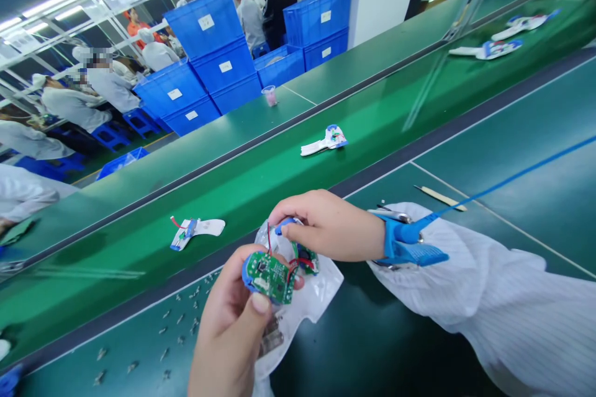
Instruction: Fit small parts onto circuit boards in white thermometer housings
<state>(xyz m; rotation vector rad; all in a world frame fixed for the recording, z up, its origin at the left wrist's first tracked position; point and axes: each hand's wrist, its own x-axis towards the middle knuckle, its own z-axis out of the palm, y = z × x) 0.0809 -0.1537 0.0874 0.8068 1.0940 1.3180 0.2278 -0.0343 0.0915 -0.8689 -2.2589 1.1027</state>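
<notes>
My left hand grips a round green circuit board in a blue ring, thumb on its lower edge. Red and black wires run from the board to a second small green board. My right hand pinches a small blue part above the boards, fingers closed. Under both hands lies a white plastic shell. A blue wrist strap with a blue cord sits on my right wrist, over a white sleeve.
A green conveyor belt carries white and blue assemblies. Several small screws lie at the lower left. A thin stick rests on the mat. Blue crates and people in white coats are behind.
</notes>
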